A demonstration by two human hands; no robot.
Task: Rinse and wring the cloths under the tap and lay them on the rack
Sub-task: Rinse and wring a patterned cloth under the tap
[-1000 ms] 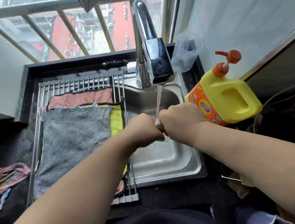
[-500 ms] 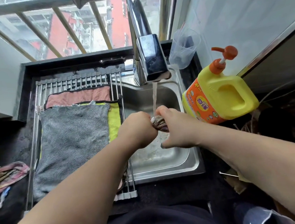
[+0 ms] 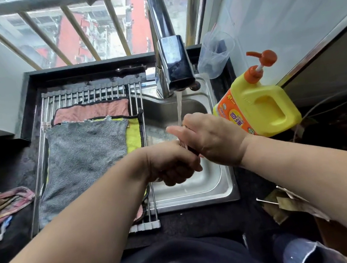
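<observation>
Yellow plastic detergent jug with orange pump [image 3: 259,107] on black countertop [image 3: 201,222]; clear plastic cup [image 3: 215,56] behind it; barred window [image 3: 69,35] beyond.

The single head-worn camera looked steeply down and forward, close over the stainless steel sink [image 3: 198,202], with the chrome tap [image 3: 176,63] at twelve o'clock.
</observation>
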